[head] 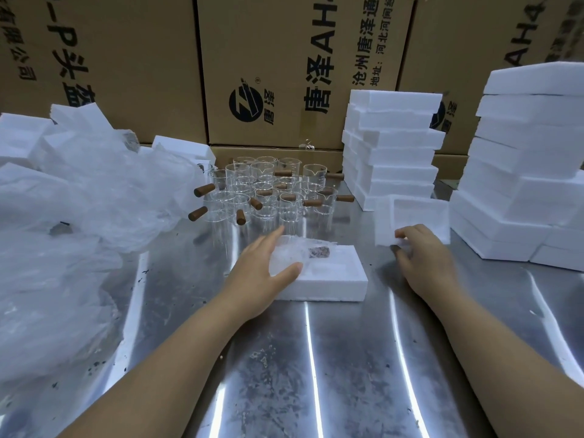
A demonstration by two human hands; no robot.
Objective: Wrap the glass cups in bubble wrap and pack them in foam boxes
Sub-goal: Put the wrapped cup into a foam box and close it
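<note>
**Wrapped cup seated in foam, lid ready in my other hand**

My left hand (pixel 262 263) lies flat with straight fingers. It presses a glass cup wrapped in clear bubble wrap (pixel 300 251) into the hollow of a white foam box base (pixel 335 281) on the shiny metal worktop (pixel 316 358). My right hand (pixel 423 256) grasps the near edge of a white foam lid (pixel 414 216), fingers curled round it. The lid is tilted up, just beside the base on its right.

Behind the base stands a cluster of bare clear glass cups with brown wooden handles (pixel 268 191). A heap of loose clear bubble wrap (pixel 79 216) lies to the left, and stacks of white foam boxes (pixel 392 147) stand to the right.

The step in hand looks like closing the box. To do it well, I should tuck every loose flap of wrap inside the hollow and check that the cup's brown handle (pixel 317 251) sits below the rim. Then I line the lid's edges up with the base, slide my left hand out as the lid comes over, and press evenly and gently.
</note>
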